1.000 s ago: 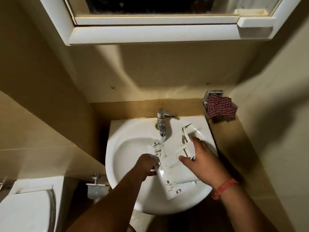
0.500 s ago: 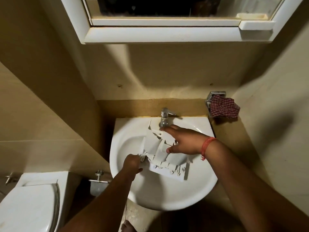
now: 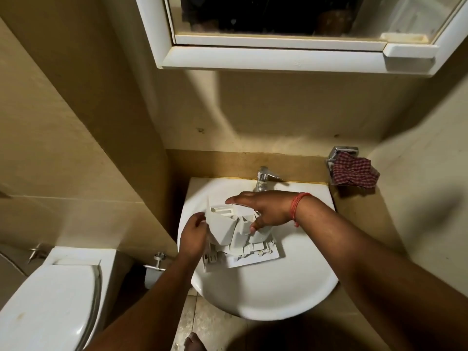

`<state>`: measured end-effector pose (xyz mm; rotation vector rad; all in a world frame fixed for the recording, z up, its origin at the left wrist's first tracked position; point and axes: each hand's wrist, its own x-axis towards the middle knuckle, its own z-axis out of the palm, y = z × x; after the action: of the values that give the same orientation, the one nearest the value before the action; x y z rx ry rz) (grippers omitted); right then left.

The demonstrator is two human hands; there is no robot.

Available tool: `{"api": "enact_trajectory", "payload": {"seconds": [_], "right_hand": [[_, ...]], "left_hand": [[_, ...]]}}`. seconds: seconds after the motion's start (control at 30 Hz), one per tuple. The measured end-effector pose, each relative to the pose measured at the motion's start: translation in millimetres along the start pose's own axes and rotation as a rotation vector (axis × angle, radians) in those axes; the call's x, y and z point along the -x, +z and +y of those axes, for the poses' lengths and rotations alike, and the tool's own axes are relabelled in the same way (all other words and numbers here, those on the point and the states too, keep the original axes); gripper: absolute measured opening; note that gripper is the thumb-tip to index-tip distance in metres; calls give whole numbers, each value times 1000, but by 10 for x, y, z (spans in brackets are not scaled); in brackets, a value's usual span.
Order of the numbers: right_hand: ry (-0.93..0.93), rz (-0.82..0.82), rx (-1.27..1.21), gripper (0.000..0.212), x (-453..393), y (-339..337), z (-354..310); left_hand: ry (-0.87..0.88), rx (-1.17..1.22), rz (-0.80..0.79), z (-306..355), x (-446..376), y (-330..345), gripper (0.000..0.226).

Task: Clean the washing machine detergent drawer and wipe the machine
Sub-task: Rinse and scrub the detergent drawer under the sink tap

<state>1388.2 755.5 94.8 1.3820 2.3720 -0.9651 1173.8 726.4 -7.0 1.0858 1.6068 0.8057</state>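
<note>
Item, detergent drawer [image 3: 229, 230]: white moulded plastic, held over the basin [image 3: 266, 287] below the tap [image 3: 262, 179], my left hand [image 3: 193, 235] gripping its 9 o'clock wall, right hand [image 3: 266, 211] spread open across the compartments; I judge it light, stiff, wet-slippery, best held by outer walls; no legible markings.

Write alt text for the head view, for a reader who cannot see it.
Two hands hold a white drawer over a white sink: the left hand grips its left edge, the right hand lies across its top, below the tap. A red checked cloth hangs on the right; a toilet stands at lower left.
</note>
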Motion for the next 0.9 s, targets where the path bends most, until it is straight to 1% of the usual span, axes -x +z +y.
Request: {"api": "enact_trajectory", "payload": {"seconds": [0.07, 0.13, 0.2, 0.27, 0.33, 0.4, 0.47, 0.5, 0.57, 0.63, 0.67, 0.7, 0.73, 0.77, 0.83, 0.9], "right_hand": [[-23, -23, 17, 86, -44, -15, -32], [-43, -39, 34, 87, -74, -30, -55], [-50, -54, 45, 90, -91, -45, -57], [-42, -62, 61, 93, -94, -58, -45], [-32, -48, 90, 91, -81, -56, -28], [-21, 8, 112, 86, -42, -41, -33], [-13, 117, 99, 78, 5, -7, -60], [8, 201, 75, 72, 34, 20, -78], [109, 438, -12, 59, 97, 121, -99], [232, 732, -134, 44, 118, 282, -90], [290, 838, -230, 37, 116, 374, -86], [335, 876, -344, 33, 113, 455, -88], [372, 844, -459, 33, 101, 524, -100], [400, 767, -566, 39, 92, 583, -115], [417, 604, -814, 57, 56, 674, -160], [390, 520, -1029, 74, 47, 701, -269]], "left_hand": [[30, 174, -18, 76, 24, -9, 27], [16, 303, -26, 157, 80, -13, 32], [27, 342, -51, 206, 113, -6, 48], [60, 330, -96, 223, 151, 11, 58], [71, 339, -126, 229, 209, 23, 63], [77, 387, -107, 235, 276, 44, 61], [74, 437, -62, 256, 347, 68, 57], [62, 462, -32, 262, 370, 76, 55], [29, 502, 30, 266, 423, 83, 49], [5, 530, 82, 259, 472, 114, 47], [2, 544, 106, 263, 510, 141, 47], [9, 555, 125, 265, 545, 168, 47], [17, 562, 139, 272, 582, 198, 46], [25, 566, 146, 270, 614, 227, 46], [55, 567, 140, 271, 673, 286, 48], [104, 552, 99, 284, 728, 370, 47]]}}
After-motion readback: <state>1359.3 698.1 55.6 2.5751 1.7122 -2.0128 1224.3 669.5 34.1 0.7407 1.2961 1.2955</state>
